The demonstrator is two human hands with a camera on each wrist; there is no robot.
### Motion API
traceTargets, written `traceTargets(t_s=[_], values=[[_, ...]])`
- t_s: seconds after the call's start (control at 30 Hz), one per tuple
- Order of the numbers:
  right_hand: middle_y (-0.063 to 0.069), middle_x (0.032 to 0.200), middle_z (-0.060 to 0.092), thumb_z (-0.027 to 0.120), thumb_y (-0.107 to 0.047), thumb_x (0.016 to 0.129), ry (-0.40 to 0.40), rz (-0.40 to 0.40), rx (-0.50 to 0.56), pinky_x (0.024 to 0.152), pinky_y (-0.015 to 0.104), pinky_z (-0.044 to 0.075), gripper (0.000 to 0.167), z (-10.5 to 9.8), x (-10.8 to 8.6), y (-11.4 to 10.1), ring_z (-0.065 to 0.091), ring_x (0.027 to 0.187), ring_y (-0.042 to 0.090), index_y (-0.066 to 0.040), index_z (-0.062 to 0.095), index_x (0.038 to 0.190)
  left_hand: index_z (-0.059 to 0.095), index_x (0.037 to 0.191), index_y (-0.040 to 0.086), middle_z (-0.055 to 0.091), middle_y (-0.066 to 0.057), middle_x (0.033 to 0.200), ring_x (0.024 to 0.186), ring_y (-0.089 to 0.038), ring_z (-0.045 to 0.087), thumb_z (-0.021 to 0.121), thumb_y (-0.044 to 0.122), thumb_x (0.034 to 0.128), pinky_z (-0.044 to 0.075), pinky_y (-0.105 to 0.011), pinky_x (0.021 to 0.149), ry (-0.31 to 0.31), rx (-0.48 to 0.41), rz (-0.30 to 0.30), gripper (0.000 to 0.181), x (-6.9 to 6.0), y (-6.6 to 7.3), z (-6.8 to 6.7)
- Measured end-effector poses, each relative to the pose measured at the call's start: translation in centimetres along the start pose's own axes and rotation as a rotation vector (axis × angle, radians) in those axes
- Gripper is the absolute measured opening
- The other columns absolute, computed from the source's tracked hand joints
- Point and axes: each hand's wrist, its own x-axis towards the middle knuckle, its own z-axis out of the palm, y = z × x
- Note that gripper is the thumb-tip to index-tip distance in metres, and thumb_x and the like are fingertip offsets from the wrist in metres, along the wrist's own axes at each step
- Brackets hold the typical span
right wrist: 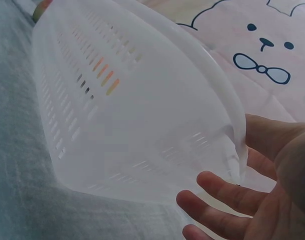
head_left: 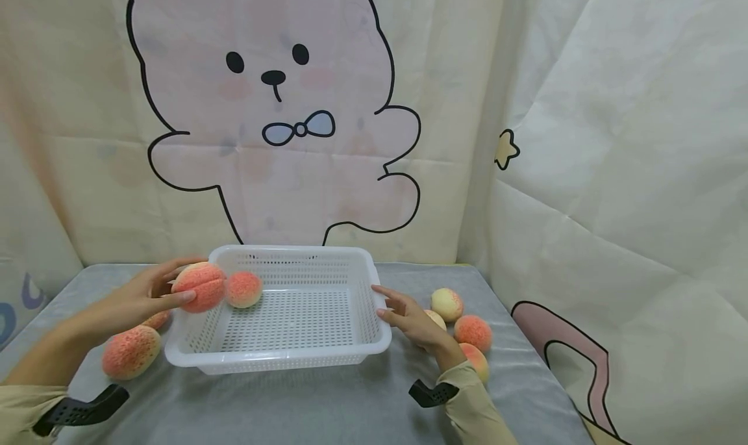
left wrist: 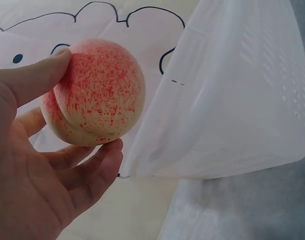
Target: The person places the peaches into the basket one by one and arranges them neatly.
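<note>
My left hand [head_left: 143, 295] holds a red-and-yellow peach [head_left: 200, 287] between thumb and fingers, just above the left rim of a white plastic basket [head_left: 280, 359]. In the left wrist view the peach [left wrist: 100, 92] shows its crease, with the basket wall [left wrist: 212, 110] apart from it on the right. Another peach [head_left: 244, 289] lies inside the basket at its left end. At the other end my right hand [head_left: 415, 318] grips the basket's rim. The right wrist view shows the thumb behind the rim and the fingers of the right hand [right wrist: 252, 185] at the outer wall.
Left of the basket lie a large peach [head_left: 132, 352] and another peach [head_left: 156, 320] partly hidden by the left arm. Several more, including a pale peach [head_left: 447, 304] and a redder peach [head_left: 473, 332], lie around the right forearm. A grey cloth [head_left: 280, 406] covers the table.
</note>
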Motion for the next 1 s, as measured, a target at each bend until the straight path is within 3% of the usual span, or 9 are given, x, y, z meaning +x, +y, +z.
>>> traceTargets(t_s=[0.1,0.23,0.4,0.6,0.7,1.0], values=[[0.020,0.156,0.045,0.054,-0.022,0.106,0.003,-0.005,-0.006,0.108,0.049,0.047,0.060,0.0,0.0,0.0,0.047,0.139,0.039,-0.012,0.029,0.160,0.031,0.157,0.018,0.054,-0.010,0.144,0.111,-0.007,0.061,0.059,0.024,0.1022,0.053,-0.046,0.083,0.006,0.005,-0.004,0.062,0.8,0.3,0.6],[0.022,0.154,0.046,0.054,-0.021,0.106,0.002,-0.014,-0.011,0.107,0.047,0.048,0.061,0.1,0.1,0.1,0.049,0.137,0.039,-0.010,0.029,0.160,0.032,0.155,0.010,0.054,-0.021,0.143,0.108,-0.019,0.064,0.062,0.024,0.1010,0.053,-0.038,0.079,0.015,0.024,0.017,0.063,1.8,0.5,1.4],[0.020,0.157,0.044,0.054,-0.023,0.106,0.005,0.001,-0.007,0.110,0.053,0.045,0.061,0.1,0.0,0.1,0.046,0.141,0.041,-0.011,0.029,0.160,0.037,0.153,0.008,0.057,-0.022,0.137,0.108,-0.027,0.067,0.067,0.022,0.0976,0.056,-0.029,0.074,0.066,0.032,0.050,0.064,2.8,0.7,2.7],[0.019,0.160,0.039,0.054,-0.023,0.106,0.017,0.006,-0.006,0.112,0.057,0.043,0.060,-0.1,0.1,0.2,0.041,0.144,0.043,-0.012,0.030,0.160,0.041,0.151,0.012,0.057,-0.023,0.139,0.117,-0.047,0.061,0.071,0.025,0.0951,0.056,-0.046,0.079,0.126,0.093,0.067,0.065,3.9,0.6,4.1],[0.019,0.160,0.040,0.054,-0.021,0.106,0.006,0.001,0.002,0.112,0.055,0.044,0.060,0.0,0.2,0.3,0.043,0.143,0.042,-0.011,0.029,0.160,0.043,0.149,0.012,0.059,-0.022,0.138,0.116,-0.048,0.061,0.071,0.025,0.0950,0.056,-0.051,0.079,0.117,0.099,0.076,0.062,4.0,0.4,4.7],[0.019,0.160,0.040,0.054,-0.025,0.106,0.016,0.022,-0.010,0.113,0.059,0.041,0.061,0.0,0.0,0.2,0.040,0.145,0.043,-0.013,0.030,0.160,0.043,0.150,0.013,0.061,-0.021,0.135,0.116,-0.043,0.061,0.071,0.032,0.0946,0.056,-0.048,0.076,0.067,0.122,0.025,0.065,4.1,0.4,5.5]])
